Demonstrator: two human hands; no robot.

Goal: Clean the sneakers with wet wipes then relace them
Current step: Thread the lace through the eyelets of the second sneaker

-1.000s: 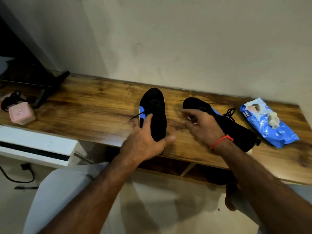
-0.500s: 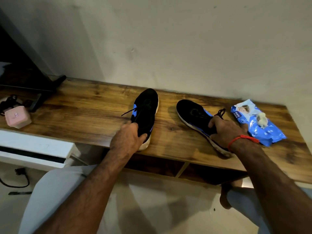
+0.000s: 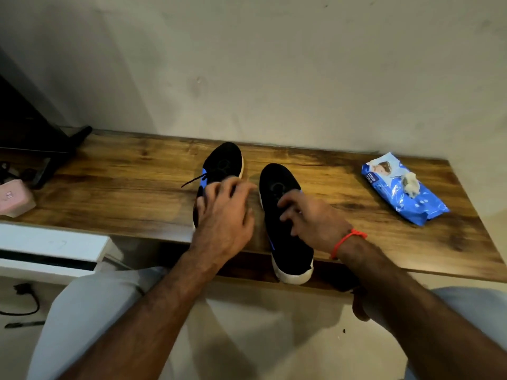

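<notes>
Two black sneakers side by side on the wooden worktop (image 3: 123, 187).
Left hand (image 3: 225, 218) spreads relaxed fingers over the left sneaker (image 3: 223, 165); right hand (image 3: 312, 219) curls onto the white-soled right sneaker (image 3: 282, 215), heel overhanging; blue wipes pack (image 3: 403, 187) sits far right.

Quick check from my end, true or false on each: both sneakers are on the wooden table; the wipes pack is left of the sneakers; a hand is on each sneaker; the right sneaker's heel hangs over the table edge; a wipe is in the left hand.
1. Both sneakers are on the wooden table. True.
2. The wipes pack is left of the sneakers. False: it lies to their right.
3. A hand is on each sneaker. True: left hand on the left sneaker, right hand on the right sneaker.
4. The right sneaker's heel overhangs the near edge. True.
5. The left hand holds a wipe. False: none shows in it.
</notes>
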